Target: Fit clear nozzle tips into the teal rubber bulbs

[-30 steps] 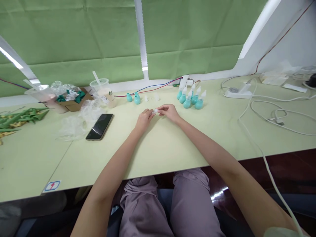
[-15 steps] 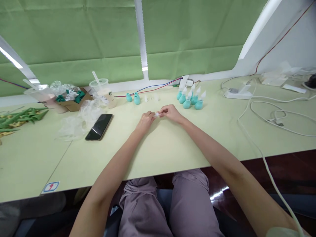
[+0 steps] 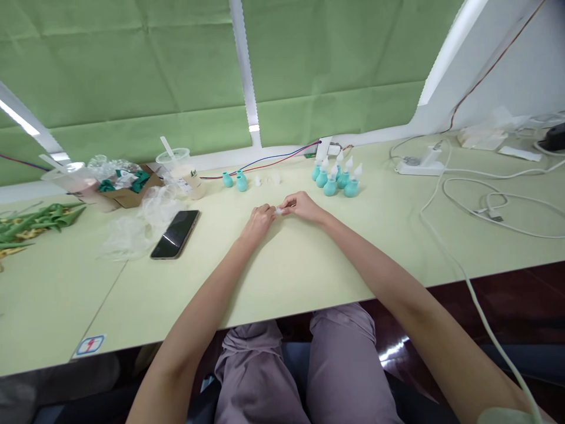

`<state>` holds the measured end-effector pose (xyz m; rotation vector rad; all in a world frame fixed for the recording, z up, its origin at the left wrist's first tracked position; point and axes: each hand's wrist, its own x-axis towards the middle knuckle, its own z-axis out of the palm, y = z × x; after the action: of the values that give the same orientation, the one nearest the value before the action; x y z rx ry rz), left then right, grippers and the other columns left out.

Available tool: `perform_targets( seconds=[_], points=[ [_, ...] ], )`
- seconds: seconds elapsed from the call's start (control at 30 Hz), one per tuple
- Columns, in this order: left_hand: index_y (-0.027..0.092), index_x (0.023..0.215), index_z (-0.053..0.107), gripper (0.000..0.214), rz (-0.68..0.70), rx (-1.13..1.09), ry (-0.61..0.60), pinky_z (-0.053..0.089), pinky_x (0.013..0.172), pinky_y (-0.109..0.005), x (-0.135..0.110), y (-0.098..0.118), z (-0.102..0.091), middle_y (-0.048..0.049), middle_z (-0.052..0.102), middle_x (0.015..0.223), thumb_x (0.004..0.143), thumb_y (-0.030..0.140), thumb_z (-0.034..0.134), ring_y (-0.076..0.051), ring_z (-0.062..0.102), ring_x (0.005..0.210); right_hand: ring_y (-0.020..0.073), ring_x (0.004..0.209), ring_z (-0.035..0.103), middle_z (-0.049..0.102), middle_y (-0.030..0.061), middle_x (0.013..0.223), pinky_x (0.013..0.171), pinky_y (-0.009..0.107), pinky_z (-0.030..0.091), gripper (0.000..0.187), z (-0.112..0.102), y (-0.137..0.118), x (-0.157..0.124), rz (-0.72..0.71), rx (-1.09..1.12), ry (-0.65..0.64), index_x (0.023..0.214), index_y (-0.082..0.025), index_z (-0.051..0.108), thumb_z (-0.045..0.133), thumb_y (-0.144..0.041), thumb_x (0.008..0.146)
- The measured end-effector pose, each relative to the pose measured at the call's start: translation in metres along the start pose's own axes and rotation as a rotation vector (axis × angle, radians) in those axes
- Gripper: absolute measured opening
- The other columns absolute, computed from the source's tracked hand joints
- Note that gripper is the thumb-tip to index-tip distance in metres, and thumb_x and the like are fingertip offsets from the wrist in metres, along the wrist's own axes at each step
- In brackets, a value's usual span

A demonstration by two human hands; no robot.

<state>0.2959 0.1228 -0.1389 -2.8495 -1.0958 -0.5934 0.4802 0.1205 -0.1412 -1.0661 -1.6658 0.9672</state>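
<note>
My left hand (image 3: 258,219) and my right hand (image 3: 301,205) meet over the middle of the pale green table (image 3: 309,259). Both pinch a small clear plastic piece (image 3: 278,209) between their fingertips. Behind my hands stand two teal bulbs without tips (image 3: 235,181) and two loose clear tips (image 3: 266,179). To the right of those stands a cluster of several teal bulbs with white tips (image 3: 334,176).
A black phone (image 3: 175,234) lies left of my hands beside crumpled clear plastic bags (image 3: 132,227). A cardboard box (image 3: 128,188), two drink cups (image 3: 183,171) and green folded pieces (image 3: 30,219) sit at the far left. White cables (image 3: 477,206) and a power strip (image 3: 419,166) lie on the right.
My hands stay together on the small piece, with the fingers shifting slightly. The camera has tilted a little, moving the scene left and down.
</note>
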Motion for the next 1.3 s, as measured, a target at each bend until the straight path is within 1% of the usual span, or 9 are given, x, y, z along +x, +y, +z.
perform_targets(
  seconds=[0.23,0.33,0.47,0.6,0.7,0.83,0.97,1.13,1.3],
  points=[
    [0.014,0.101,0.059,0.026,-0.155,-0.455,0.212,0.042,0.071,-0.026,0.006,-0.005,0.000,-0.0052,0.059,0.083,0.087,0.029,0.043,-0.014,0.054,0.073,0.0131,0.068,0.063,0.065,0.0040,0.086,0.065,0.026,0.052,0.040,0.009,-0.006,0.001,0.001,0.218,0.001,0.093,-0.016,0.061,0.071,-0.043,0.065],
    [0.014,0.097,0.059,0.032,-0.248,-0.739,0.169,0.042,0.061,-0.024,0.006,-0.002,0.000,-0.0022,0.058,0.070,0.088,0.036,0.037,-0.011,0.050,0.059,0.0119,0.067,0.061,0.063,0.0029,0.084,0.057,0.021,0.049,0.043,0.011,-0.007,0.000,0.011,0.222,-0.038,0.100,-0.017,0.060,0.068,-0.045,0.068],
    [0.016,0.114,0.046,0.040,-0.282,-0.968,0.053,0.040,0.053,-0.024,0.003,0.002,0.002,0.0004,0.057,0.063,0.088,0.044,0.035,-0.011,0.048,0.051,0.0084,0.057,0.053,0.059,-0.0004,0.072,0.049,0.017,0.042,0.042,0.014,-0.005,0.000,-0.002,0.228,-0.012,0.099,-0.017,0.063,0.068,-0.045,0.068],
    [0.018,0.112,0.043,0.034,-0.394,-0.830,0.188,0.044,0.068,-0.028,0.011,-0.013,0.000,-0.0028,0.062,0.080,0.088,0.042,0.036,-0.012,0.056,0.066,0.0070,0.056,0.052,0.057,-0.0008,0.070,0.048,0.016,0.039,0.037,0.015,-0.003,0.002,0.021,0.290,0.070,0.094,-0.016,0.064,0.066,-0.044,0.069],
    [0.017,0.107,0.045,0.027,-0.670,-0.500,0.398,0.042,0.082,-0.031,0.030,-0.045,-0.007,-0.0082,0.060,0.103,0.085,0.034,0.044,-0.015,0.056,0.090,0.0071,0.056,0.053,0.056,-0.0010,0.070,0.043,0.015,0.037,0.034,0.015,0.000,0.005,0.075,0.333,0.115,0.093,-0.017,0.063,0.065,-0.043,0.070],
    [0.015,0.110,0.043,0.046,-0.935,-0.270,0.424,0.035,0.091,-0.044,0.060,-0.085,-0.014,-0.0181,0.050,0.116,0.072,0.032,0.063,-0.030,0.041,0.116,0.0071,0.054,0.055,0.055,-0.0017,0.071,0.038,0.015,0.034,0.031,0.015,0.005,0.010,0.111,0.366,0.108,0.091,-0.018,0.061,0.064,-0.040,0.069],
    [0.013,0.104,0.050,0.049,-1.060,-0.221,0.417,0.031,0.091,-0.050,0.077,-0.097,-0.007,-0.0238,0.041,0.120,0.067,0.041,0.066,-0.038,0.031,0.120,0.0074,0.053,0.054,0.054,-0.0024,0.068,0.037,0.015,0.032,0.027,0.015,0.004,0.011,0.134,0.374,0.077,0.087,-0.018,0.060,0.064,-0.039,0.070],
    [0.019,0.092,0.054,0.025,-0.951,-0.158,0.483,0.031,0.092,-0.046,0.082,-0.096,0.005,-0.0157,0.045,0.117,0.072,0.033,0.060,-0.034,0.033,0.118,0.0071,0.054,0.053,0.053,-0.0033,0.065,0.042,0.016,0.034,0.024,0.013,0.000,0.010,0.125,0.387,0.040,0.083,-0.019,0.061,0.064,-0.039,0.070],
    [0.020,0.091,0.046,0.015,-0.539,-0.416,0.461,0.040,0.084,-0.032,0.069,-0.085,-0.003,-0.0055,0.056,0.099,0.079,0.029,0.048,-0.017,0.052,0.094,0.0075,0.053,0.055,0.053,-0.0033,0.065,0.042,0.015,0.034,0.024,0.011,-0.002,0.011,0.168,0.418,0.056,0.084,-0.019,0.059,0.062,-0.038,0.070]
  ],
)
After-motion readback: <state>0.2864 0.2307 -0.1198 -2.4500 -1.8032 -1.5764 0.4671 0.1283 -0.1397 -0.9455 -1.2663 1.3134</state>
